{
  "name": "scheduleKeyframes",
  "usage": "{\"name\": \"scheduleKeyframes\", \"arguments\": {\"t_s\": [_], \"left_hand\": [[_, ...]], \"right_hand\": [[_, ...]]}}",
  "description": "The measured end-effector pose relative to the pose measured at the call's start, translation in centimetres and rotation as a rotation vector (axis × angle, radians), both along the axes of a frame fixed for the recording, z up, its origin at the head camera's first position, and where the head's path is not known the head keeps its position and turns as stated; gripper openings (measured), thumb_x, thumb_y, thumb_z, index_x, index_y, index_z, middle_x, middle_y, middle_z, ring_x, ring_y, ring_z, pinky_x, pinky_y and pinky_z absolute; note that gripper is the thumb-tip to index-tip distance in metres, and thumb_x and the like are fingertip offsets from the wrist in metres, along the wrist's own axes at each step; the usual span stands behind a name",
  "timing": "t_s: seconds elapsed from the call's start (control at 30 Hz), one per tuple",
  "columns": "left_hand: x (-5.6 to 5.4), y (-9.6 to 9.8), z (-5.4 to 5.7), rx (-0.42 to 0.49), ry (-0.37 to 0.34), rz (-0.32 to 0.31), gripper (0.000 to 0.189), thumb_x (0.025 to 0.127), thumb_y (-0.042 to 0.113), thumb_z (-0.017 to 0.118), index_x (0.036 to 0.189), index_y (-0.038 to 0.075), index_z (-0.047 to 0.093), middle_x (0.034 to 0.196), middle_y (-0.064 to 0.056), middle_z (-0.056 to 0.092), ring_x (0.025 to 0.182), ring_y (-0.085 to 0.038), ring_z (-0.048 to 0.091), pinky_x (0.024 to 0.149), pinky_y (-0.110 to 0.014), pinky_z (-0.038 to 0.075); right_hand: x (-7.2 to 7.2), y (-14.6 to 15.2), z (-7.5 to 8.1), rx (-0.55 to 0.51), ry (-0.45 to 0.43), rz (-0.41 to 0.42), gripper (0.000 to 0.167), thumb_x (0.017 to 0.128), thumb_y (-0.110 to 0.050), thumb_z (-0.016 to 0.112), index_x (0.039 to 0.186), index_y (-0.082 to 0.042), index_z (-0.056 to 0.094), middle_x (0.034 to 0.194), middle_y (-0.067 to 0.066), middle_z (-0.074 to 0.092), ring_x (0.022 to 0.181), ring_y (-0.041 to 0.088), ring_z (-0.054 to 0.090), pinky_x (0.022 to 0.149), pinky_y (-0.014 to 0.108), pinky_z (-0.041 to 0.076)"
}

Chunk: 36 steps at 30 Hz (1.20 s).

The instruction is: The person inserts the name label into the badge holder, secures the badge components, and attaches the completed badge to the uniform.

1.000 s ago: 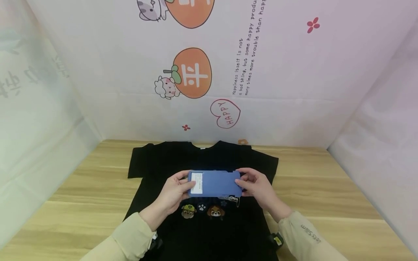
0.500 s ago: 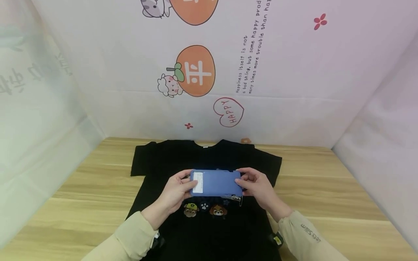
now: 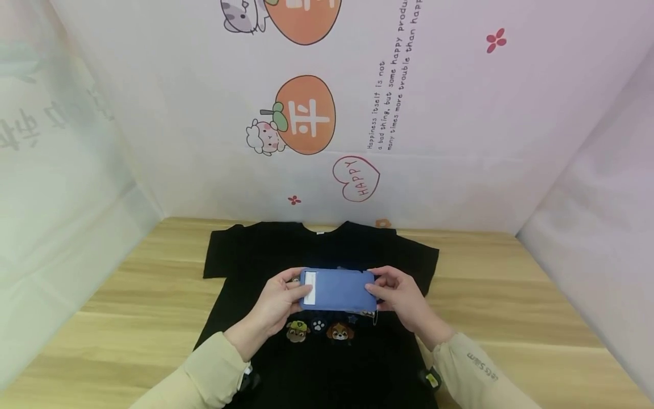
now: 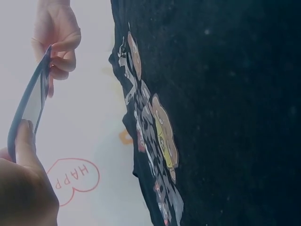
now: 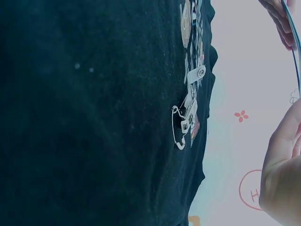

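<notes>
A flat blue card holder [image 3: 341,289] is held level above a black T-shirt [image 3: 357,375]. A white label [image 3: 310,296] shows near its left end. My left hand [image 3: 273,304] pinches that end, thumb on the face that shows. At the other end, my right hand [image 3: 403,298] pinches the holder between thumb and fingers. In the left wrist view the card holder [image 4: 29,94] appears nearly edge-on between both hands. A safety pin [image 5: 177,129] with a clip strap [image 5: 194,74] lies on the shirt below, close to its printed figures.
The shirt lies spread on a wood-grain table [image 3: 511,318], collar toward the back. Printed dog faces [image 3: 339,333] mark its front. White printed cloth [image 3: 434,170] forms the back wall, with further cloth walls [image 3: 603,187] at both sides.
The card holder looks slightly shorter and its white label narrower, with the hands a little closer together. Both hands keep their grip. The head view has shifted slightly.
</notes>
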<state>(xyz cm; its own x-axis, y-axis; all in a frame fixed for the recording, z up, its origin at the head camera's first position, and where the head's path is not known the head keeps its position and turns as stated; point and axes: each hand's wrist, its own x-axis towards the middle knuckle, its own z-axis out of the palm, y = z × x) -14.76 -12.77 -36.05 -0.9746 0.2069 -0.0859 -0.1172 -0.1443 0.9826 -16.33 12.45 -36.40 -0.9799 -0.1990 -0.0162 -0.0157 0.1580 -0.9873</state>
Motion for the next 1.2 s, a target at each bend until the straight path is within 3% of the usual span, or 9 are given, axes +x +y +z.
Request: {"name": "scheduleKeyframes", "arguments": {"t_s": [0.73, 1.2], "left_hand": [[0.15, 0.5, -0.31, 0.008, -0.001, 0.001, 0.039, 0.094, -0.001, 0.051, 0.132, -0.005, 0.044, 0.127, -0.029, 0.055, 0.104, -0.027, 0.064, 0.086, -0.04, 0.054], [0.02, -0.01, -0.36, 0.02, 0.013, -0.103, 0.042, 0.098, 0.006, 0.046, 0.138, -0.006, 0.036, 0.129, -0.028, 0.054, 0.099, -0.018, 0.065, 0.085, -0.033, 0.055]], "right_hand": [[0.22, -0.13, -0.44, -0.026, 0.023, -0.005, 0.036, 0.09, -0.003, 0.062, 0.122, 0.008, 0.052, 0.08, -0.002, 0.055, 0.068, 0.008, 0.057, 0.062, 0.027, 0.056], [0.18, -0.44, -0.28, -0.007, 0.03, -0.036, 0.033, 0.087, 0.001, 0.063, 0.117, 0.01, 0.053, 0.076, -0.002, 0.055, 0.062, 0.007, 0.054, 0.054, 0.024, 0.053]]}}
